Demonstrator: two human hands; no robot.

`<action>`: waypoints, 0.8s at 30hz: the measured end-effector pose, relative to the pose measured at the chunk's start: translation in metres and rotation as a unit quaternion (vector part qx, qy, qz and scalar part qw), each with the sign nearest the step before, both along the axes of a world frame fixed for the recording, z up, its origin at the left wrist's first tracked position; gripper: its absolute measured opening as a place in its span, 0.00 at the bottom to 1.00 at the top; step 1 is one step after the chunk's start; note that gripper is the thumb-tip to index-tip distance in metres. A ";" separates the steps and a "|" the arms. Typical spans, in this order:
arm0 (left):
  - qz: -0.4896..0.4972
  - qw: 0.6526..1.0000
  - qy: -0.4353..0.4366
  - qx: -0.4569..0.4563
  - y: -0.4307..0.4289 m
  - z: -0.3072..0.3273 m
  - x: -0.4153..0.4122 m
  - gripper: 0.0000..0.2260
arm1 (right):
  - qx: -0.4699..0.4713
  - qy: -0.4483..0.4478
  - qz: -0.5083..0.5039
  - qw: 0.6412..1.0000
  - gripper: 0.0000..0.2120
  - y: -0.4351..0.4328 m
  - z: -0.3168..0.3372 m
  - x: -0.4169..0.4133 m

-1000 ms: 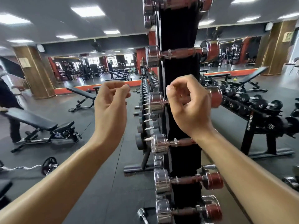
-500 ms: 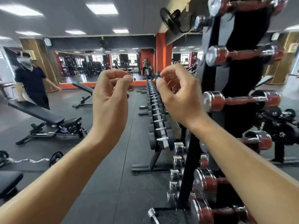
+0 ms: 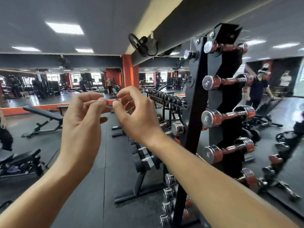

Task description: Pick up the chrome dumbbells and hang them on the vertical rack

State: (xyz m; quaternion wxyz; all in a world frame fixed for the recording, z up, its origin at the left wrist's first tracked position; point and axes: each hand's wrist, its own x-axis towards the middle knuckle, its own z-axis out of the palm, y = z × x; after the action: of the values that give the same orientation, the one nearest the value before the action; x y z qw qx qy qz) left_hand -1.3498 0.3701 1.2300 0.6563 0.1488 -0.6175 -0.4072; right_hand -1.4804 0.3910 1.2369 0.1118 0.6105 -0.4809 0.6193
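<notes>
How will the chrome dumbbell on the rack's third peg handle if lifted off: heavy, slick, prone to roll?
The chrome dumbbell looks like solid metal, so probably heavy for its size. Its polished heads look slick; the narrower middle bar seems the safer hold. The heads are round, so it would likely roll if set on the floor. Both the left hand and right hand are empty.

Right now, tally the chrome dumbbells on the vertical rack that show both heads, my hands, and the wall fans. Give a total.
chrome dumbbells, both heads showing: 4
Hands, left hand and right hand: 2
wall fan: 1
Total: 7
</notes>
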 end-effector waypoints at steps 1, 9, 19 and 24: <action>-0.003 1.000 0.005 0.000 -0.003 0.002 -0.002 0.05 | -0.001 0.000 -0.003 1.000 0.03 0.001 0.002 -0.002; -0.039 0.999 0.033 0.011 -0.011 0.014 -0.029 0.05 | -0.008 0.003 -0.038 0.999 0.03 0.008 0.016 -0.031; -0.110 0.993 0.021 0.038 -0.016 -0.008 -0.062 0.02 | 0.023 -0.021 -0.083 0.996 0.02 0.003 -0.013 -0.056; -0.117 0.991 -0.005 0.058 -0.022 -0.025 -0.089 0.08 | 0.046 -0.016 -0.108 0.993 0.03 0.000 -0.030 -0.076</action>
State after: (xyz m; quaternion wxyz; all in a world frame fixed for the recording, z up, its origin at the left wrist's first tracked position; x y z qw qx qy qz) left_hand -1.4387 0.3484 1.2045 0.5910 0.1156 -0.6095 -0.5157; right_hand -1.5559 0.3915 1.2065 0.1421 0.5493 -0.5736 0.5908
